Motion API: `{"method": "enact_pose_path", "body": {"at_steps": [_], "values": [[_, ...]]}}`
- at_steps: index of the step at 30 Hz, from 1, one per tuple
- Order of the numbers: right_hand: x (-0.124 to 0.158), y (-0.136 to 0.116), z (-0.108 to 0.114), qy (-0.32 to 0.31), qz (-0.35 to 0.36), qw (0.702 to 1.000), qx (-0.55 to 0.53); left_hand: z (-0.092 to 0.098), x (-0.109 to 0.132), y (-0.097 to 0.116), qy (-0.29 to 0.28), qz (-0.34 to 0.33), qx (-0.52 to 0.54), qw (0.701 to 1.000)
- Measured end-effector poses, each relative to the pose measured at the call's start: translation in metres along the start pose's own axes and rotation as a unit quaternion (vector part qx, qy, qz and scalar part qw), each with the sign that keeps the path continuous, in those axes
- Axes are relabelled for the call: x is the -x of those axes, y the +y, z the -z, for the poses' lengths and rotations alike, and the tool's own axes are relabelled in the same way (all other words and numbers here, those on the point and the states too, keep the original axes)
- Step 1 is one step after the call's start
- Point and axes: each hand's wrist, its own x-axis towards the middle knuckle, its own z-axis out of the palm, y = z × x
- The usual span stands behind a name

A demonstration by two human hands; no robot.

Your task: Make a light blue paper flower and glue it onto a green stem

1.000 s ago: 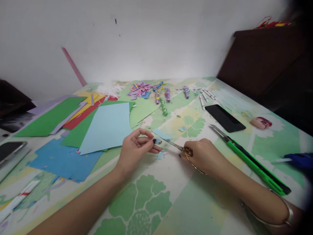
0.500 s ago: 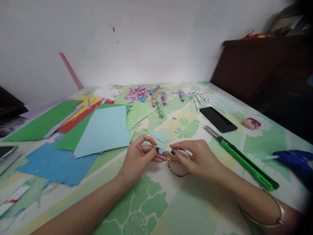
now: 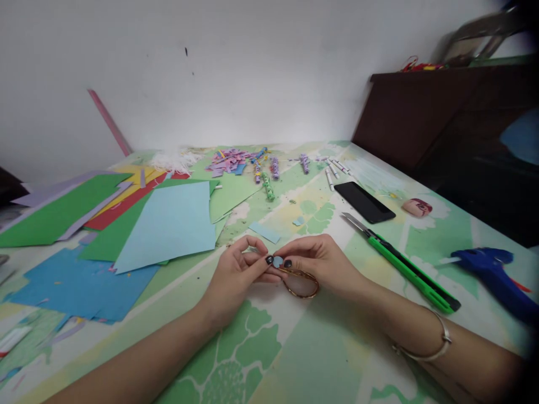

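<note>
Between thumb and fingers, my left hand [image 3: 243, 268] pinches a small rounded piece of light blue paper [image 3: 278, 262]. My right hand [image 3: 320, 262] is closed beside it, thumb and index finger almost meeting my left fingertips at the paper's edge. Gold scissors [image 3: 304, 296] hang from my right hand, one twisted handle loop showing below the fingers; the rest is mostly hidden. Just beyond the hands lie a light blue paper strip [image 3: 264, 232] and a small blue scrap [image 3: 298, 221].
Left are coloured sheets, with a light blue sheet [image 3: 172, 221] on top and blue paper [image 3: 84, 286] nearer. Right lie a green utility knife [image 3: 412, 272], blade out, a black phone [image 3: 364, 202] and a blue glue gun [image 3: 492, 275]. Rolled paper pieces [image 3: 268, 188] and paper strips [image 3: 231, 161] sit behind.
My right hand has moved in against my left fingertips, and the scissors have turned and sit closer under the fingers. The view has shifted slightly right.
</note>
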Motion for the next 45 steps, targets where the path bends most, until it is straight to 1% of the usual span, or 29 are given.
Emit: {"method": "enact_pose_path", "body": {"at_steps": [6, 10, 13, 18, 20, 23, 26, 30, 32, 35, 38, 41, 43, 45], "values": [[-0.002, 0.003, 0.000, 0.000, -0.030, 0.999, -0.027, 0.000, -0.001, 0.000, -0.002, 0.006, -0.001, 1.000], [-0.002, 0.003, -0.002, 0.008, -0.028, 1.000, -0.010, -0.002, -0.002, 0.000, 0.005, 0.006, -0.014, 1.000], [-0.001, 0.003, -0.005, 0.023, -0.019, 0.999, 0.037, -0.005, 0.000, 0.000, 0.007, 0.000, -0.022, 1.000], [0.003, 0.004, -0.009, 0.088, 0.000, 0.982, 0.169, -0.009, 0.004, 0.001, -0.011, -0.011, -0.021, 1.000], [0.005, 0.003, -0.010, 0.103, 0.004, 0.975, 0.198, -0.009, 0.004, 0.001, -0.026, -0.014, -0.022, 0.999], [0.005, 0.002, -0.010, 0.106, 0.004, 0.970, 0.219, -0.010, 0.004, 0.001, -0.035, -0.004, -0.021, 0.999], [0.005, 0.001, -0.008, 0.082, 0.008, 0.976, 0.201, -0.009, 0.003, 0.000, -0.019, 0.008, -0.011, 1.000], [0.002, 0.000, -0.004, 0.047, -0.015, 0.993, 0.111, -0.006, 0.002, -0.001, 0.003, 0.010, 0.000, 1.000], [0.001, -0.001, -0.002, 0.045, -0.034, 0.996, 0.071, -0.005, 0.001, -0.002, 0.009, 0.013, 0.007, 1.000], [-0.001, -0.001, 0.000, 0.053, -0.043, 0.997, 0.039, -0.006, 0.001, -0.001, 0.015, 0.020, 0.007, 1.000], [-0.002, 0.000, 0.000, 0.061, -0.046, 0.997, 0.031, -0.007, 0.001, 0.000, 0.022, 0.029, -0.008, 0.999], [-0.003, 0.000, 0.000, 0.062, -0.060, 0.995, 0.044, -0.007, 0.001, 0.001, 0.027, 0.036, -0.023, 0.999], [-0.005, -0.001, 0.004, 0.069, -0.068, 0.993, 0.064, -0.006, -0.001, 0.001, 0.038, 0.039, -0.029, 0.998], [-0.008, -0.002, 0.012, 0.085, -0.074, 0.990, 0.090, -0.005, -0.002, 0.000, 0.052, 0.037, -0.034, 0.997]]}}
